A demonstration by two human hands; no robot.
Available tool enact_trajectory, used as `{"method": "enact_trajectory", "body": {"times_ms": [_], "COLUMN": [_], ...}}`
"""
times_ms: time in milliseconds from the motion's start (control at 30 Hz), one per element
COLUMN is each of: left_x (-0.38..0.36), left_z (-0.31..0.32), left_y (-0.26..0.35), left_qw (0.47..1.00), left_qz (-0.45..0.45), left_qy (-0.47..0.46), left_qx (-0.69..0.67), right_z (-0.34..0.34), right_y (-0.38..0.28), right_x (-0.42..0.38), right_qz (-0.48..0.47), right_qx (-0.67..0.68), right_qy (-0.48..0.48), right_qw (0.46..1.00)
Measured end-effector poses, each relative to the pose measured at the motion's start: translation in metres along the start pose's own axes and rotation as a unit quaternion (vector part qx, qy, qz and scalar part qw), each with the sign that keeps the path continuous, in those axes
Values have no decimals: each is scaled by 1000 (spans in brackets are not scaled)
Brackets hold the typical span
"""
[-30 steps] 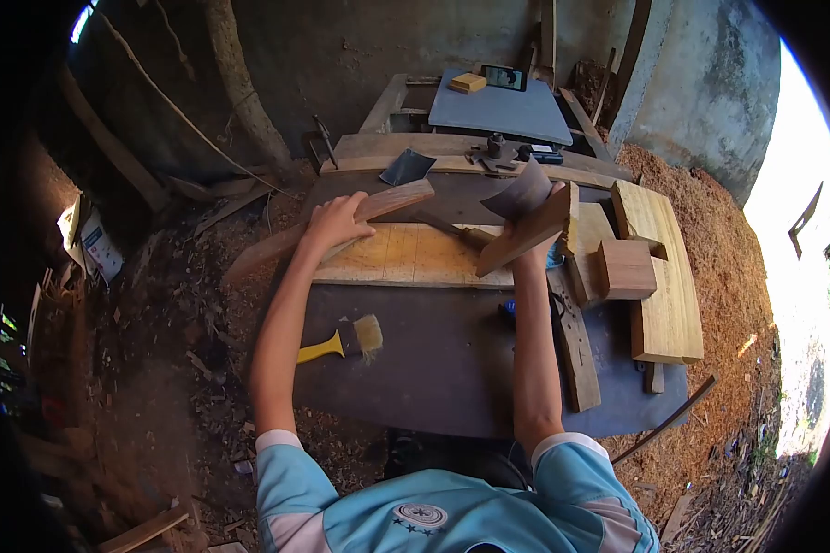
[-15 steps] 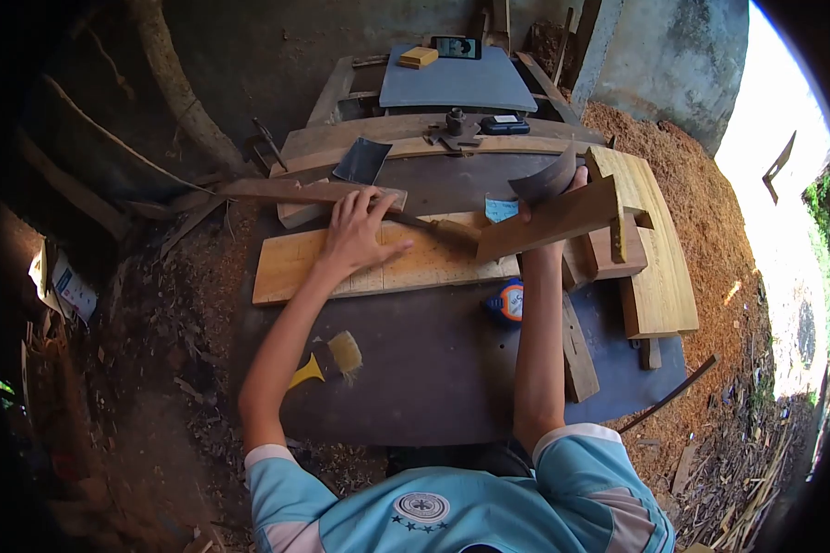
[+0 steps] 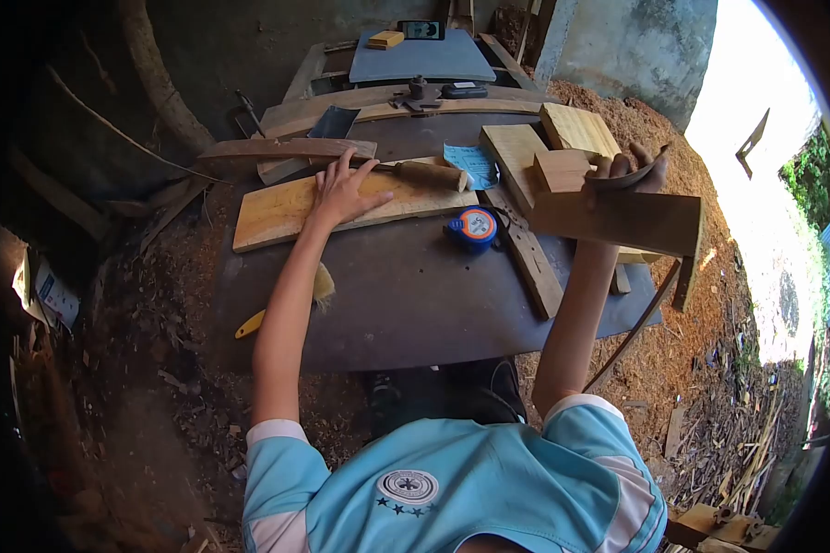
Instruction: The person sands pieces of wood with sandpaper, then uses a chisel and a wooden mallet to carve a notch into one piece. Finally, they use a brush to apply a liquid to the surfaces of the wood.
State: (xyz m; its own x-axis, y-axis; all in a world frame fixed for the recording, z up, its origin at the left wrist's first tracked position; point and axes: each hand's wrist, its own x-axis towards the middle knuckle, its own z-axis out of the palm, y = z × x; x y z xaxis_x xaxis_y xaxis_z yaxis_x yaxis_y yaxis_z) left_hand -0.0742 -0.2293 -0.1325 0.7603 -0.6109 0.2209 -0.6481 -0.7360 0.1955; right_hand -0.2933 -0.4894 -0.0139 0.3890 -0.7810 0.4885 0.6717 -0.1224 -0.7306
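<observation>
My left hand lies with its fingers spread on a pale wooden board, its fingertips at a reddish-brown wood strip. Beside the fingers, a tool with a thick wooden handle and a dark metal shank rests on the board. My right hand, raised over the bench's right side, is closed on a flat brown rectangular piece with a narrow crosspiece at its end. A thin curved dark piece is also in its fingers. The palm is mostly hidden.
A blue and orange tape measure sits on the dark bench top. A yellow-handled brush lies partly behind my left forearm. Wood blocks crowd the right side; a blue sheet lies beside them. A phone stands at the back.
My right hand has moved right with the flat brown piece, away from the board, uncovering the tool's wooden handle. My left hand stays on the board. The view has shifted.
</observation>
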Motion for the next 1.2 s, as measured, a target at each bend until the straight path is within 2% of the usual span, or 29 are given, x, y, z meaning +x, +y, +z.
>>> {"method": "enact_trajectory", "body": {"times_ms": [67, 133, 200, 300, 367, 400, 467, 533, 633, 700, 800, 900, 933, 1000, 1067, 1167, 1200], "left_x": [0, 3, 8, 9, 4, 0, -10, -21, -36, -42, -48, -53, -55, -58, -62, -64, -63], "left_z": [0, -1, 1, 4, 5, 2, 3, 2, -1, -6, -6, -10, -9, -8, -12, -11, -10], "left_y": [7, 13, 20, 19, 23, 23, 32, 40, 51, 55, 53, 58, 58, 55, 59, 62, 63], "left_qw": [1000, 999, 997, 997, 998, 998, 997, 995, 995, 994, 993, 994, 993, 992, 993, 993, 993], "left_qz": [-21, -49, -82, -70, -49, -40, -46, -47, -49, -51, -31, -46, -32, -6, -20, -18, -18], "left_qy": [-7, -5, 1, 30, 34, 38, 62, 81, 80, 67, 70, 60, 68, 82, 69, 76, 78], "left_qx": [16, 20, 9, -8, -25, -29, -32, -33, -45, -63, -87, -84, -90, -99, -96, -94, -90], "right_z": [-17, -46, -62, -70, -69, -66, -48, -43, -66, -77, -48, -64, -50, -64, -74, -55, -64], "right_y": [3, 6, 16, 31, 48, 52, 39, 36, 44, 49, -8, 17, 5, 20, 31, 4, 16], "right_x": [-15, -49, -79, -108, -107, -106, -114, -124, -128, -127, -135, -142, -138, -145, -147, -121, -114], "right_qz": [177, 368, 533, 579, 589, 584, 578, 569, 586, 626, 554, 528, 508, 405, 295, 276, 283], "right_qx": [78, -51, -23, 194, 288, 267, 176, 137, 163, 191, -25, -164, -279, -368, -409, -407, -409], "right_qy": [73, -86, -231, -276, -319, -345, -240, -202, -230, -226, -171, -167, -151, -189, -212, -210, -259], "right_qw": [978, 925, 813, 742, 685, 685, 759, 785, 759, 721, 814, 816, 801, 815, 837, 845, 828]}}
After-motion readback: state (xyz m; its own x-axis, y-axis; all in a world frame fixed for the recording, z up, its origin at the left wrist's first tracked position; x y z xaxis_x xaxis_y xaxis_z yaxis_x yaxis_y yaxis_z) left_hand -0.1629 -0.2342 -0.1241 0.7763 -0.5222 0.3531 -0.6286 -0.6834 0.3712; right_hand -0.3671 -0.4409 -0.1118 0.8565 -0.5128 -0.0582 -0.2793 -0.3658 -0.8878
